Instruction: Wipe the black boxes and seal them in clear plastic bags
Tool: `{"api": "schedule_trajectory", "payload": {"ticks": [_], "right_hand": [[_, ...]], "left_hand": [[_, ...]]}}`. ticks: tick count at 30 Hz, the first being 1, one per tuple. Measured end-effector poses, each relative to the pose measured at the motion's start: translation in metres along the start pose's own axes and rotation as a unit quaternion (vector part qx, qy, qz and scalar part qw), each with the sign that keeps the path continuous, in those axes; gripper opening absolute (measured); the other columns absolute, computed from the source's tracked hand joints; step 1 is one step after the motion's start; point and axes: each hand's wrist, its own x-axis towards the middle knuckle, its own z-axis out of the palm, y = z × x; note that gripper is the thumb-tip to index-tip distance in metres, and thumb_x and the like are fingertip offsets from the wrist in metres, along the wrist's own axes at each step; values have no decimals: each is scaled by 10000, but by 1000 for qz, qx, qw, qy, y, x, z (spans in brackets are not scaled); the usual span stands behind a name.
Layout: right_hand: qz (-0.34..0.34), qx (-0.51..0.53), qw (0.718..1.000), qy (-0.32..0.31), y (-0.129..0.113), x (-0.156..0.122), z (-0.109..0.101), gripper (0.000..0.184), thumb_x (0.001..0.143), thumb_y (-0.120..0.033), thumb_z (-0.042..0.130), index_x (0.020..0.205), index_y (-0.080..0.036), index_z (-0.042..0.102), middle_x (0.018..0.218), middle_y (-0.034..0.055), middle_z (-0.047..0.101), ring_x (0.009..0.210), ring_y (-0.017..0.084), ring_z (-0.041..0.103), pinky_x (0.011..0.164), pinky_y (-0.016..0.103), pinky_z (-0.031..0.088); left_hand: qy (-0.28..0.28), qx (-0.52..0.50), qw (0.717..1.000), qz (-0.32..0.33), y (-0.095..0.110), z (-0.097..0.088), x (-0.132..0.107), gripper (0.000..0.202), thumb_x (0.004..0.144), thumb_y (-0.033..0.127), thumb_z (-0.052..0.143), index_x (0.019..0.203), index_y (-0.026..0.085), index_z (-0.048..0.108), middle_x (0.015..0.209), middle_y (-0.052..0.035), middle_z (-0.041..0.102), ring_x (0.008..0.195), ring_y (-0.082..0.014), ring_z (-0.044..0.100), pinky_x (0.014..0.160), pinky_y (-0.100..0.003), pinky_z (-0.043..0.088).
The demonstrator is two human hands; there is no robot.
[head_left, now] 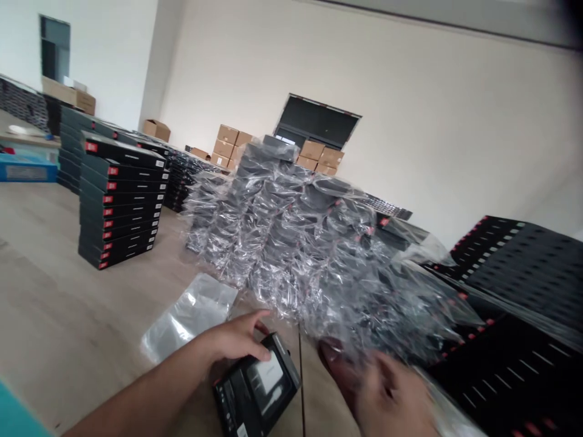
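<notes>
My left hand grips a black printed box, the thumb on its upper face and the fingers at its far edge. The box lies tilted near the table's front. To the right, my right hand is smeared by motion beside the heap of clear-bagged boxes. Its fingers look bent, but whether they hold anything does not show. A dark reddish-brown shape sits by that hand; I cannot make out what it is. Left of the box, flat clear plastic bags lie on the table.
A tall stack of black boxes with red labels stands on the table at left. More black boxes are piled at right. Cardboard cartons stand behind the heap, and a blue box lies at far left.
</notes>
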Motion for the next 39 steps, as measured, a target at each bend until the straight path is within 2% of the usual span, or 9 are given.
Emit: {"api": "schedule_trajectory", "payload": {"ticks": [2,5,8,14,18,23,27,34,39], "right_hand": [[-45,18,990,-130,-17,-9,21,302,854,-431,475,849,-214,685,884,114,704,812,258,647,780,381,481],[-22,14,949,-313,-40,-25,50,347,886,-409,411,769,-240,691,822,64,723,745,216,662,703,310,469],[8,-14,928,-373,-47,-36,60,426,904,-429,387,623,-238,644,701,54,701,645,197,639,610,281,427],[59,80,940,-328,-50,-35,58,318,844,-431,477,677,-219,646,693,39,692,646,191,634,631,270,444],[92,156,939,-292,-57,-32,56,298,808,-455,532,681,-206,638,616,9,656,582,171,611,577,244,455],[63,158,946,-276,-61,-33,52,283,841,-441,533,767,-206,672,703,23,685,622,165,620,614,234,469],[0,159,953,-257,-63,-33,49,263,863,-422,522,822,-212,675,774,45,687,692,177,628,654,243,486],[-92,93,968,-216,-59,-33,52,243,812,-189,442,892,-222,669,850,60,654,809,196,625,759,295,501],[23,-73,965,-250,-35,-33,53,168,740,-230,504,793,-231,664,787,66,686,708,231,650,618,311,473]], "left_hand": [[-17,-44,999,-20,0,-4,-1,792,510,217,808,1255,222,540,1131,-62,591,849,-173,595,712,-268,456],[-58,-50,996,-39,7,-8,-4,593,481,231,825,1041,165,641,952,-40,628,859,-187,590,704,-259,445],[-76,-1,996,-52,13,-5,-8,572,461,234,838,998,170,653,907,-19,639,860,-192,592,725,-269,444],[-68,78,993,-49,4,15,-6,606,461,274,840,1015,177,616,876,7,642,827,-185,592,718,-273,430],[5,118,993,-5,0,18,-4,570,484,294,828,979,168,575,936,-13,638,783,-173,581,651,-253,411],[76,145,986,43,1,15,-3,530,551,311,792,1005,167,560,1056,-43,621,758,-147,562,647,-247,408],[87,139,983,81,1,16,0,502,607,251,746,1080,171,598,1149,-68,636,953,-199,594,798,-273,442],[93,250,961,77,5,15,-3,437,779,281,567,1204,216,647,1233,-59,641,1125,-237,587,992,-329,409],[108,271,955,54,-1,16,0,433,790,297,548,1198,202,657,1259,-74,624,1151,-242,573,1009,-327,400]]}}
